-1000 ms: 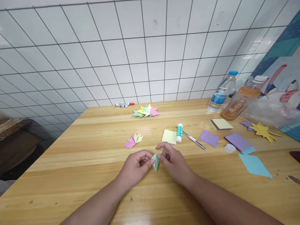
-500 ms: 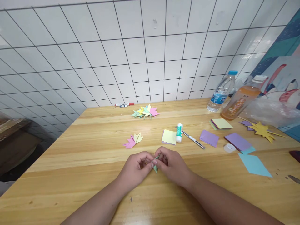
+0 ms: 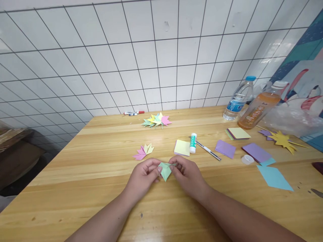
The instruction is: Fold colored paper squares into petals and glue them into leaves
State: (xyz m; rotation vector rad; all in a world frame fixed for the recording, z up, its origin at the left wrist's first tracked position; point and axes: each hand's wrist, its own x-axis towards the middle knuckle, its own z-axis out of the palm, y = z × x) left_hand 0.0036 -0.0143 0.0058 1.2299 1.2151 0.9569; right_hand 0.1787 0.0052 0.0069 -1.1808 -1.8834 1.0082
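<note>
A small piece of folded green paper is held between my two hands, low over the wooden table. My left hand pinches its left edge between thumb and fingers. On the other side, my right hand grips the right corner the same way. The paper's point faces toward me, and creases show on its surface. Just beyond my left hand lies a folded pink and yellow paper piece. Past my right hand are a stack of yellow paper squares and a glue stick.
A utility knife lies right of the glue. Purple sheets, a white cap and a blue sheet are farther right. Folded paper leaves and a marker lie near the wall. A water bottle and an orange drink bottle stand back right.
My hands have moved slightly apart. The green paper, narrow and mostly hidden between my fingers before, is now spread wider with its face showing.
</note>
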